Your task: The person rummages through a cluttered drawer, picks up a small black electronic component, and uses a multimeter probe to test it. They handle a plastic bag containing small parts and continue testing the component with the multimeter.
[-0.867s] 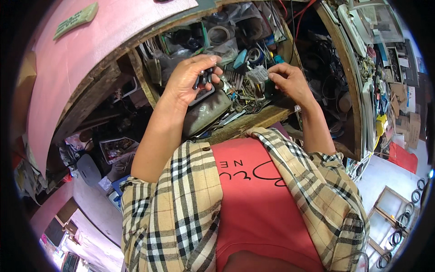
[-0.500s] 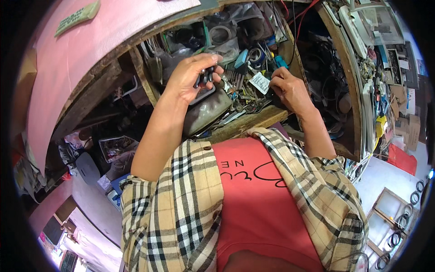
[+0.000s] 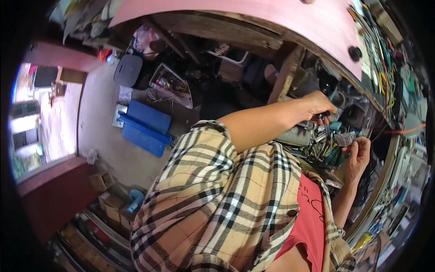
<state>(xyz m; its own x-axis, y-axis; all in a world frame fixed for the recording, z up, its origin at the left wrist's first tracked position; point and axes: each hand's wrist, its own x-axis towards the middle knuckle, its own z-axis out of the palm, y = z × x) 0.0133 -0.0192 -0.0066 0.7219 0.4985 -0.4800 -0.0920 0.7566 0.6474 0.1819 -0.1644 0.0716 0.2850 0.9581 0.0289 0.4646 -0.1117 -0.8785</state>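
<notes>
In the right part of the frame, the right hand has thumb and forefinger closed on the edge of a small printed slip, which hangs above the heap of tools in the open compartment. The pinch seems to take only the border of the slip, so in my judgement a small turn of the wrist could let it escape; because it looks thin and light, it could then slide between the tools, where it would be difficult to find. The left hand, a little higher and more to the centre, is curled around some small dark pieces; how many they are, I cannot tell. As the fingers do not seem to cover them fully, one piece could fall if the grip becomes loose, and among so many dark objects it could easily be lost. The left forearm passes near the grey-green case, and a careless movement of the elbow could push it against the tools. Above, the edge of the pink worktop and the wooden partition leave narrow room, so a hand lifted too quickly could knock there. Pointed ends may also hide in the heap, and bare fingers which go in without looking could be scratched
</notes>
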